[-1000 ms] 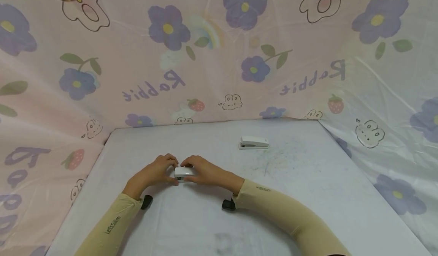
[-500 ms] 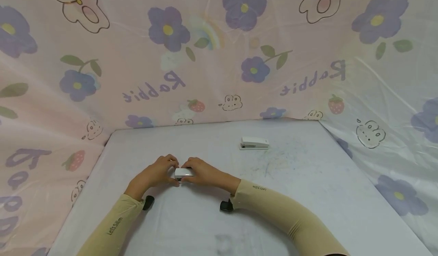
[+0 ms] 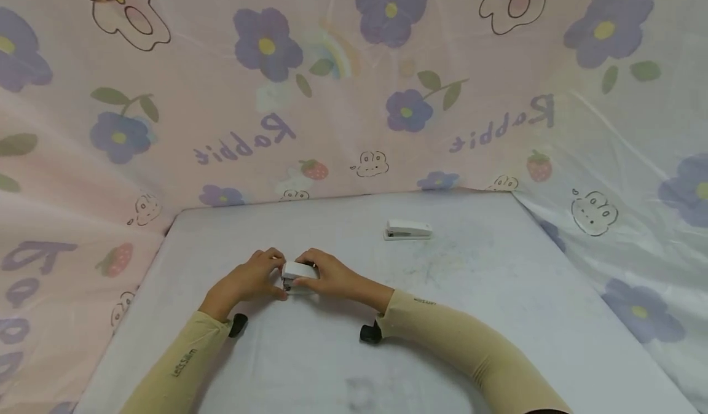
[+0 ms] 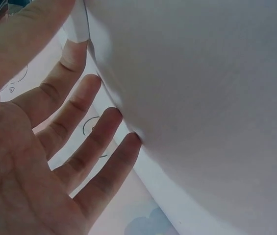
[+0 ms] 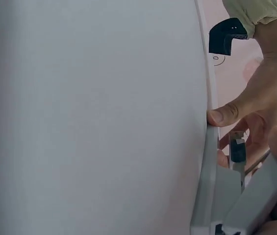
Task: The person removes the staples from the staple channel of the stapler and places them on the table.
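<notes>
Far left, pinches front end of near stapler [image 3: 297, 271] with left hand [image 3: 244, 284]: thumb on body side, index opposite, only a narrow gap left between them, filled by the base [image 5: 208, 178]. Fans remaining fingers loosely, fairly straight, per left wrist view; mostly clear of the stapler.

Next rightward, lies left of center on the table [image 3: 475, 303], long axis running roughly left-right, front end aimed straight into left hand, rear end toward right palm. Tilted up off the base at the top arm [image 5: 263, 193], wedge opening toward left hand, narrowing toward right. Flat on table or slightly raised: can't tell.

Further right, grips that top arm with right hand [image 3: 334, 279], thumb on body side, fingers curled over far side, closed to the arm's width. Equally near, then: left on base, right on top arm.

Last, well apart beyond right hand: far stapler [image 3: 408, 230], untouched, parallel-ish, front also leftward.
</notes>
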### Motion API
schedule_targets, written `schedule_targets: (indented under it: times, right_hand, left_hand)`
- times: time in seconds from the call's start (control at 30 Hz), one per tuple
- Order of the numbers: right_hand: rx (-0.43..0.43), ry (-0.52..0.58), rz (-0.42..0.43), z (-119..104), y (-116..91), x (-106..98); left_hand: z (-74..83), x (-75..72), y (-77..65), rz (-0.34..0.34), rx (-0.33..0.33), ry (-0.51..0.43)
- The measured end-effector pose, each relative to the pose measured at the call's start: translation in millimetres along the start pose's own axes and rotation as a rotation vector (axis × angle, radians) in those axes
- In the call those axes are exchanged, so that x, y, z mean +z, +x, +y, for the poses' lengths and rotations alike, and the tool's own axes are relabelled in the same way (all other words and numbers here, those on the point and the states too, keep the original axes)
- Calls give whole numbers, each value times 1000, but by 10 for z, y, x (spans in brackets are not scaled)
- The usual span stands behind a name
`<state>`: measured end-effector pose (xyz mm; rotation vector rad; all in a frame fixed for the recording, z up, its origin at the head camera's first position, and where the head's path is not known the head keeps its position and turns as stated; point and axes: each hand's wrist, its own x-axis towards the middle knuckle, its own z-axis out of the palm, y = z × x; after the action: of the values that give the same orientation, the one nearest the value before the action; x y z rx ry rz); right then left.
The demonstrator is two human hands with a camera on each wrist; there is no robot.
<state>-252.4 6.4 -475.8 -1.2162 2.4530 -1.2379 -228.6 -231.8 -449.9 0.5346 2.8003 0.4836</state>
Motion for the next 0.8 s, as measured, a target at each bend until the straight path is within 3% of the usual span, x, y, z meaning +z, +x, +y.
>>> schedule_targets:
  times: [0.2, 0.3, 0.8]
  right_hand:
    - [-60, -56, 2, -42, -39, -90]
    - [-68, -68, 16, -66, -56, -147]
    - [-11, -28, 50, -95, -281, -482]
  left_hand:
    - [40, -18, -32, 2, -2, -60]
    - [32, -32, -51, 11, 12, -46]
    - [29, -5, -39, 29, 28, -20]
